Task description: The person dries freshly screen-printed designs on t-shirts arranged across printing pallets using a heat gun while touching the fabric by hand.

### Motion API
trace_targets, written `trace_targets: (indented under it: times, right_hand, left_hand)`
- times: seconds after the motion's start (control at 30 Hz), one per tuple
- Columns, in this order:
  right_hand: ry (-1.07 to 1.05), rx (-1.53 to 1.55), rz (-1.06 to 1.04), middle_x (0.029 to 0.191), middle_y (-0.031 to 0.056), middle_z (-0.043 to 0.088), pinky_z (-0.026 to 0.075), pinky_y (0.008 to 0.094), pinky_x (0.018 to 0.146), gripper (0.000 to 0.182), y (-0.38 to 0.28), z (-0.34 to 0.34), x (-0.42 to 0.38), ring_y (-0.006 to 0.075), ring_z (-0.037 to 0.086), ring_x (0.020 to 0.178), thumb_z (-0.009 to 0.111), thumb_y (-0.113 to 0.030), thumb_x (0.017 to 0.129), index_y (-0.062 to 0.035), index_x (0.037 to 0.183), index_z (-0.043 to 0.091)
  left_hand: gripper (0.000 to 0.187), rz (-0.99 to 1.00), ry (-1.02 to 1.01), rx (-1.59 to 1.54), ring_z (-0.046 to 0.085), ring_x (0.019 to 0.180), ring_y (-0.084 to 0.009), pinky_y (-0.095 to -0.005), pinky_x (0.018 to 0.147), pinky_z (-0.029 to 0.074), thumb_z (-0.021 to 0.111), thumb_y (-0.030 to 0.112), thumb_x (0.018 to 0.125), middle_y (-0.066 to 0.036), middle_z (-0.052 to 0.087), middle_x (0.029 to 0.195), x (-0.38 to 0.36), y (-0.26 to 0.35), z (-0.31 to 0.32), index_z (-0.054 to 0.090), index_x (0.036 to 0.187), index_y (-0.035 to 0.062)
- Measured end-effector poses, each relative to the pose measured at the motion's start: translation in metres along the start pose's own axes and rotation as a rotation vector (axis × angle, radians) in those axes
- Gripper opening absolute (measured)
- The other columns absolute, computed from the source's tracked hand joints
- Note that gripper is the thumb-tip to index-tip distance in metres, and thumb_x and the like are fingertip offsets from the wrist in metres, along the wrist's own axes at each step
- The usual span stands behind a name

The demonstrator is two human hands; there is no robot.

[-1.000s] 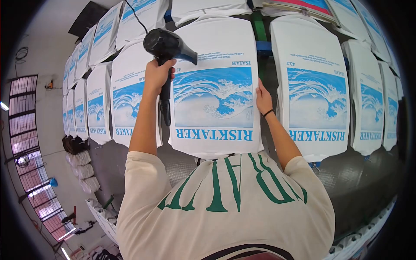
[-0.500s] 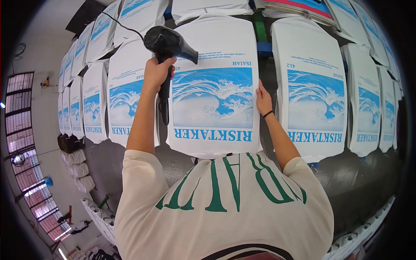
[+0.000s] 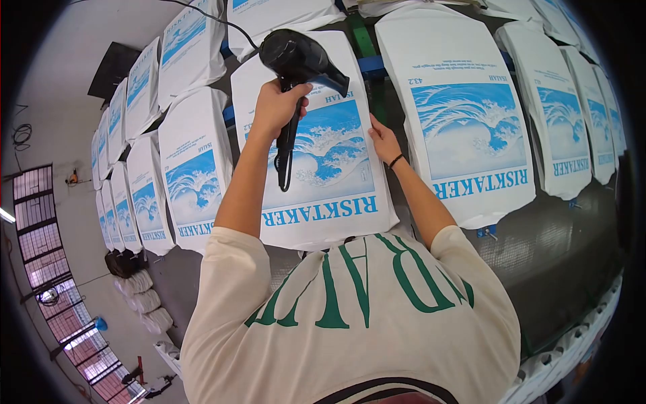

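Note:
My left hand (image 3: 279, 108) is closed around the handle of a black hair dryer (image 3: 296, 57). The dryer's nozzle points to the right and down over the upper part of a white printed T-shirt (image 3: 306, 229) stretched flat on a board. Its blue wave picture and "RISKTAKER" lettering appear upside down from here; the dryer and my left hand cover part of the print. On the shirt's right edge, my right hand (image 3: 385, 143) has its fingers closed at the fabric, the fingertips partly hidden.
More white shirts with the same print lie on boards at both sides, such as one on the right (image 3: 464, 195) and one on the left (image 3: 195, 161). The dryer's black cord (image 3: 232, 25) runs up to the left. A barred window (image 3: 60, 269) is at far left.
The view has turned, so the shirts appear tilted and shifted left. The hair dryer has moved rightward over the print, nearer the shirt's right edge. My right hand stays at that edge.

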State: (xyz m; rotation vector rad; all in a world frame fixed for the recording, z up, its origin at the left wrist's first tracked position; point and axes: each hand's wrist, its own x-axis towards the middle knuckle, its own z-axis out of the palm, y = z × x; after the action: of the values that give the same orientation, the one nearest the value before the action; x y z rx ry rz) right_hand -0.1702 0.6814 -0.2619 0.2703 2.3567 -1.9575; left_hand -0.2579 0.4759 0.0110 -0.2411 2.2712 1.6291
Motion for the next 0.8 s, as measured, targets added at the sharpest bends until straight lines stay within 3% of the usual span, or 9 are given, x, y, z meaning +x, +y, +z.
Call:
trace_targets:
  times: [0.07, 0.2, 0.37, 0.47, 0.57, 0.67, 0.8]
  right_hand:
    - [-0.061, 0.19, -0.005, 0.131, 0.0172, 0.063, 0.047, 0.0295, 0.096, 0.053, 0.01, 0.001, 0.006, 0.0234, 0.064, 0.112, 0.055, -0.005, 0.097, -0.0055, 0.148, 0.041]
    - [-0.096, 0.228, 0.031, 0.138, 0.0176, 0.058, 0.045, 0.0281, 0.099, 0.058, 0.006, -0.002, 0.011, 0.0214, 0.061, 0.118, 0.056, -0.001, 0.096, -0.0026, 0.15, 0.036]
    - [-0.1, 0.274, 0.036, 0.15, 0.0191, 0.044, 0.038, 0.0291, 0.109, 0.063, 0.009, -0.006, 0.015, 0.0229, 0.048, 0.135, 0.059, -0.003, 0.095, 0.0033, 0.151, 0.03]
    - [-0.082, 0.25, 0.093, 0.15, 0.0202, 0.044, 0.038, 0.0305, 0.109, 0.064, 0.01, -0.006, 0.014, 0.0246, 0.048, 0.135, 0.061, -0.006, 0.094, 0.0065, 0.149, 0.031]
    - [-0.035, 0.288, 0.122, 0.148, 0.0219, 0.046, 0.038, 0.031, 0.109, 0.064, 0.018, 0.0, 0.014, 0.026, 0.049, 0.134, 0.063, -0.009, 0.094, 0.0091, 0.147, 0.032]
    - [-0.034, 0.227, 0.15, 0.147, 0.0191, 0.048, 0.041, 0.0287, 0.107, 0.063, 0.016, 0.0, 0.014, 0.0215, 0.051, 0.131, 0.063, -0.01, 0.096, 0.0076, 0.148, 0.033]
    - [-0.009, 0.224, 0.178, 0.143, 0.0199, 0.052, 0.042, 0.0288, 0.105, 0.064, 0.015, 0.0, 0.011, 0.0216, 0.053, 0.129, 0.065, -0.014, 0.095, 0.0087, 0.147, 0.035]
  left_hand:
    - [0.022, 0.005, -0.02, -0.008, 0.058, 0.051, -0.0136, -0.0273, 0.047, 0.048, 0.073, 0.015, 0.083, -0.008, 0.063, 0.067, -0.004, -0.007, -0.002, 0.062, 0.089, -0.0034]
    - [0.022, -0.026, 0.069, 0.075, 0.058, 0.051, -0.0136, -0.0274, 0.047, 0.048, 0.073, 0.016, 0.083, -0.007, 0.063, 0.067, -0.023, -0.007, -0.007, 0.061, 0.089, -0.0026]
    - [0.023, -0.037, 0.072, 0.013, 0.058, 0.051, -0.0137, -0.0274, 0.047, 0.048, 0.072, 0.016, 0.083, -0.007, 0.062, 0.066, -0.03, -0.012, -0.004, 0.061, 0.09, -0.0032]
    - [0.023, -0.033, 0.044, -0.067, 0.059, 0.051, -0.0139, -0.0274, 0.048, 0.049, 0.073, 0.015, 0.083, -0.007, 0.063, 0.066, -0.035, -0.017, -0.005, 0.061, 0.089, -0.0032]
    - [0.022, -0.025, 0.181, 0.112, 0.061, 0.052, -0.014, -0.028, 0.05, 0.052, 0.072, 0.016, 0.082, -0.007, 0.064, 0.067, -0.036, -0.025, -0.013, 0.063, 0.087, -0.003]
    - [0.022, -0.052, 0.182, 0.082, 0.06, 0.052, -0.0141, -0.0279, 0.049, 0.051, 0.072, 0.016, 0.082, -0.007, 0.063, 0.067, -0.035, -0.026, -0.012, 0.063, 0.087, -0.0031]
    - [0.021, -0.029, 0.081, -0.045, 0.058, 0.05, -0.0146, -0.0274, 0.048, 0.049, 0.071, 0.014, 0.083, -0.007, 0.062, 0.066, -0.034, -0.021, 0.008, 0.062, 0.086, -0.0035]
